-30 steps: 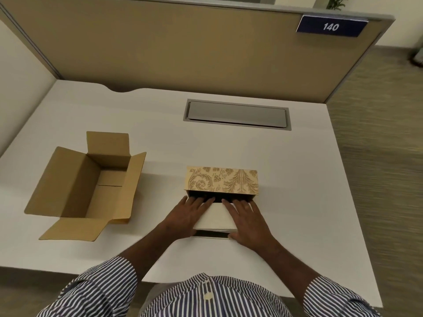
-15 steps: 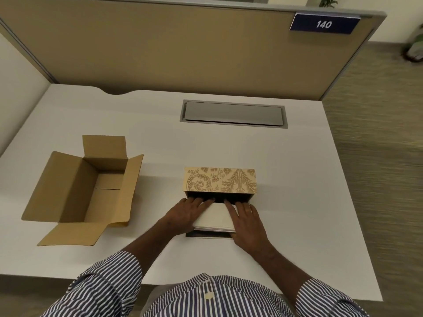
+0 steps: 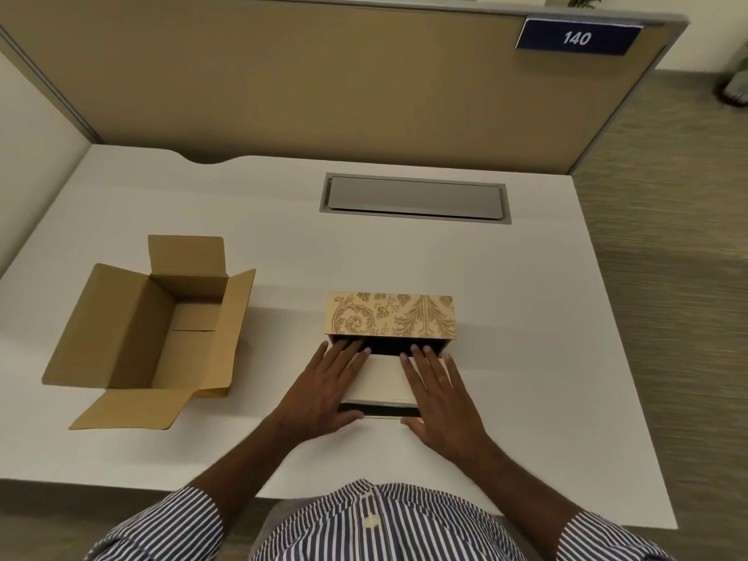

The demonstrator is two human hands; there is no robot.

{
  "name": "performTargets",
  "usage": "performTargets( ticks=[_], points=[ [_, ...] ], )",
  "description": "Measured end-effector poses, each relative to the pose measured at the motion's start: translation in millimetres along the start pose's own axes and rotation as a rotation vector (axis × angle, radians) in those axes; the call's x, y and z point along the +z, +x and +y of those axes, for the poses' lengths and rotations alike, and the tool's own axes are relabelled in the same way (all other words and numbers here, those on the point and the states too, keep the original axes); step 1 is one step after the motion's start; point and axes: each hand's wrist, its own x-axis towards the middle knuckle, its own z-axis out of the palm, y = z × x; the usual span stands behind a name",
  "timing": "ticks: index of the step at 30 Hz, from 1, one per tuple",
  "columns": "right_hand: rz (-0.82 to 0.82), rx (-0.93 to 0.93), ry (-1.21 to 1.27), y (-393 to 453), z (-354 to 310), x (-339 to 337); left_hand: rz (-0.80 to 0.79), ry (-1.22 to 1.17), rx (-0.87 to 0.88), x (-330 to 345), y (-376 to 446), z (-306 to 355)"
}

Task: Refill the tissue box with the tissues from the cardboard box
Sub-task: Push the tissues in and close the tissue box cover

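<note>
A tan tissue box (image 3: 390, 317) with a gold leaf pattern lies on the white desk (image 3: 526, 338), its dark open side facing me. A white stack of tissues (image 3: 384, 378) sits partly inside that opening, on a dark inner tray. My left hand (image 3: 324, 392) lies flat on the stack's left side and my right hand (image 3: 439, 394) lies flat on its right side, fingertips at the box's mouth. The brown cardboard box (image 3: 158, 330) stands open at the left, and nothing shows inside it.
A grey cable hatch (image 3: 415, 198) is set into the desk behind the tissue box. A tan partition (image 3: 324, 87) with a blue "140" sign (image 3: 576, 37) closes off the back. The desk's right edge drops to carpet.
The hands and the tissue stack have barely shifted; the stack sits slightly deeper in the box's opening. The view has tilted a little.
</note>
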Motion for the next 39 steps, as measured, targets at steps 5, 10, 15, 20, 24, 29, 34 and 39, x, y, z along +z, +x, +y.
performTargets(
  ticks=[5,10,15,20,24,29,34,39],
  points=[
    [0.017,-0.027,0.026,-27,-12,16,0.064,-0.005,0.021,21,-30,24],
    [-0.063,0.008,0.055,-25,-10,22,-0.033,-0.041,-0.108,32,-35,37],
    [-0.119,-0.01,0.052,-23,-7,26,-0.136,-0.043,-0.14,28,-35,41],
    [-0.124,-0.008,0.083,-21,-7,23,-0.149,-0.048,-0.147,19,-34,43],
    [-0.151,0.0,0.058,-20,-8,19,-0.111,-0.005,-0.108,14,-33,38],
    [-0.162,0.021,0.06,-19,-13,17,-0.114,-0.047,-0.07,12,-31,31],
    [-0.139,0.085,0.037,-16,-22,18,-0.043,-0.123,-0.08,12,-29,22],
    [-0.112,0.078,0.043,-22,-21,16,-0.079,-0.073,-0.133,15,-40,20]
  ],
)
